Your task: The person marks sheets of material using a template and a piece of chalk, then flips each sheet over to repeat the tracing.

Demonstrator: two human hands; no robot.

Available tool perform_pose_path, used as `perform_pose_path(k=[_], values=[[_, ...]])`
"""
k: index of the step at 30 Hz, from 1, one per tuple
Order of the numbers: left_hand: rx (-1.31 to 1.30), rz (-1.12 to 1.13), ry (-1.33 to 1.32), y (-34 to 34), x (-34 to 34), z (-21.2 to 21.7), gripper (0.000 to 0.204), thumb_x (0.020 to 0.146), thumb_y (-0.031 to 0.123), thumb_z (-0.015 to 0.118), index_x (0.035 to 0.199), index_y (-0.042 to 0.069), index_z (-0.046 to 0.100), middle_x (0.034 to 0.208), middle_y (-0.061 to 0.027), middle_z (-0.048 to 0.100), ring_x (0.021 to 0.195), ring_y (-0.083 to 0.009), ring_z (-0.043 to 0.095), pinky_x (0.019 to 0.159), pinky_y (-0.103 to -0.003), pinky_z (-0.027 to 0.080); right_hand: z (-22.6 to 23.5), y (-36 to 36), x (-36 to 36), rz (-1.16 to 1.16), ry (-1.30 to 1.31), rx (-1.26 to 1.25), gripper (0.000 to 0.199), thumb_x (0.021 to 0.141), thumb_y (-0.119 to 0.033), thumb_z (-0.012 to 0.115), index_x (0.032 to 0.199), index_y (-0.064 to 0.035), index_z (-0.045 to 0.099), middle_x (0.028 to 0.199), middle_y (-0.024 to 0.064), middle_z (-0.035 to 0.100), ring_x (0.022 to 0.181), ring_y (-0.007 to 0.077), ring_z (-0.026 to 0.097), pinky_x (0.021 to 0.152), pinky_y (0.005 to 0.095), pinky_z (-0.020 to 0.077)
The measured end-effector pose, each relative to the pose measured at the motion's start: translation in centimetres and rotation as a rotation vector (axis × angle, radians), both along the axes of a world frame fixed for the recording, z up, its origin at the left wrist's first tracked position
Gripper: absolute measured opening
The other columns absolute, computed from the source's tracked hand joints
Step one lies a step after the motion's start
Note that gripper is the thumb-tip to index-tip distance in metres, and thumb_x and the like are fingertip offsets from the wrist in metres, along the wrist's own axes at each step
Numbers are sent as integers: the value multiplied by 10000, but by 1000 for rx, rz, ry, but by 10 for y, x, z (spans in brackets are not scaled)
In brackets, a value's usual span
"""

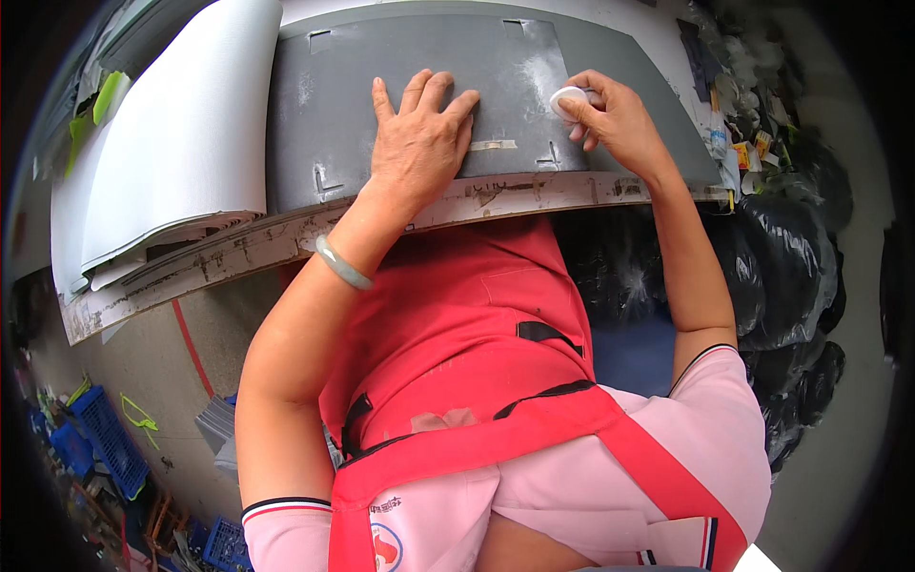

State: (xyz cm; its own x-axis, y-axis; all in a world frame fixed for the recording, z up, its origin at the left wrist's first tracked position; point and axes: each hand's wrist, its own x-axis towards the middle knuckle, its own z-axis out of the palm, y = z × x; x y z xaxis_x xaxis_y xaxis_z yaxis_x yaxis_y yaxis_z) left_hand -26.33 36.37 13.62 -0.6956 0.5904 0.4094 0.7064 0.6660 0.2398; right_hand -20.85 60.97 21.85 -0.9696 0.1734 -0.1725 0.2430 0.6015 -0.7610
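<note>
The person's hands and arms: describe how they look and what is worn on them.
The left hand and right hand are both ungloved. A smooth, rounded, pale grey-green bangle circles the left forearm near the wrist; the right wrist has none. Short pink sleeves with dark, white and red striped trim leave both forearms bare.

Single head-worn fisheye here, pretty close up, aimed steeply down over the wearer's chest [562, 477] toward the hands [416, 143] and counter [562, 189].

white worktop [214, 262] with a dirty front edge, big white sheets [191, 124] curled over at left, gray-green sheet [610, 52], dark gray board [329, 119] on top of it
</note>
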Motion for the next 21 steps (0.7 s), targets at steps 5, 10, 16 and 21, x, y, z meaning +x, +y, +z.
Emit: perform_pose_path(k=[5, 10, 16, 21], values=[[-9, 3, -38, 0, 3, 2, 366, 976, 248, 579, 1339, 205, 595, 1400, -103, 500, 1389, -322, 420, 1120, -703, 240, -30, 23, -70, 0, 146, 97, 220, 957, -248, 651, 987, -35, 697, 740, 26, 640, 649, 107, 603, 654, 287, 511], [47, -3, -28, 0, 2, -1, 344, 954, 254, 596, 1289, 181, 633, 1371, -123, 526, 1360, -343, 443, 1101, -743, 211, -36, 28, -115, 74, 307, 390, 230, 961, -266, 632, 978, -44, 687, 793, 126, 678, 717, 268, 644, 718, 384, 506], [59, -5, -39, 1, 1, 1, 334, 952, 248, 598, 1276, 181, 640, 1366, -122, 533, 1361, -343, 447, 1106, -740, 204, -48, 26, -139, 238, 431, 581, 207, 961, -247, 635, 982, -43, 665, 841, 134, 686, 769, 295, 637, 739, 392, 502], [71, 3, -45, 1, 1, 0, 331, 951, 246, 600, 1271, 174, 644, 1362, -123, 540, 1357, -346, 454, 1110, -736, 203, -42, 33, -146, 263, 357, 792, 212, 974, -245, 626, 1014, -39, 659, 826, 82, 684, 720, 189, 637, 701, 342, 511]])
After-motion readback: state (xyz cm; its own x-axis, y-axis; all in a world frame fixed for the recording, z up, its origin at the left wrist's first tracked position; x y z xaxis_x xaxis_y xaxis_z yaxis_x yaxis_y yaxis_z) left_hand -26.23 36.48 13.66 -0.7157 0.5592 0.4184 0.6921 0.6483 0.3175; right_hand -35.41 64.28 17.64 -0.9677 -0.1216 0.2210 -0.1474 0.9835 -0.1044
